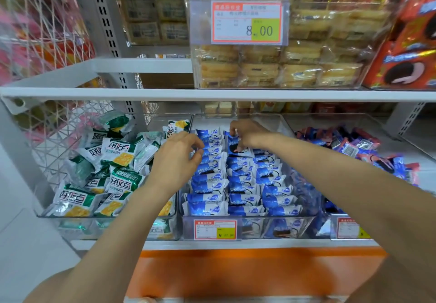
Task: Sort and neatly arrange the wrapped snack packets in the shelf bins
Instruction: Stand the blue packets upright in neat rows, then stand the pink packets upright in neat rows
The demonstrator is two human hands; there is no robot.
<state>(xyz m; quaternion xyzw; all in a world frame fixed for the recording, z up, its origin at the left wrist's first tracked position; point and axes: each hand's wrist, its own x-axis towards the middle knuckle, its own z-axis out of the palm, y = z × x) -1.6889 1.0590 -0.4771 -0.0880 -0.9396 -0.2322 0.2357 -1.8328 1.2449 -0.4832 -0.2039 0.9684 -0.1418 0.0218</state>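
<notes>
Bare from upper arms to fingertips, slim at the wrists: left hand (175, 158) entering from 7 o'clock, right hand (250, 135) from 4 o'clock.

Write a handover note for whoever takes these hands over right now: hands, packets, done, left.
Left hand: fingers curled at the back of the left row in the middle clear plastic bin; grip unclear.
Right hand: pinches one upright blue-and-white wrapped packet at the back of the middle row.
Done: the blue-and-white packets in that bin mostly stand in three rows.
Left: seat the held packet; green-and-white wrapped packets in the left clear bin and blue and pink wrapped packets in the right clear bin lie in loose heaps.
</notes>
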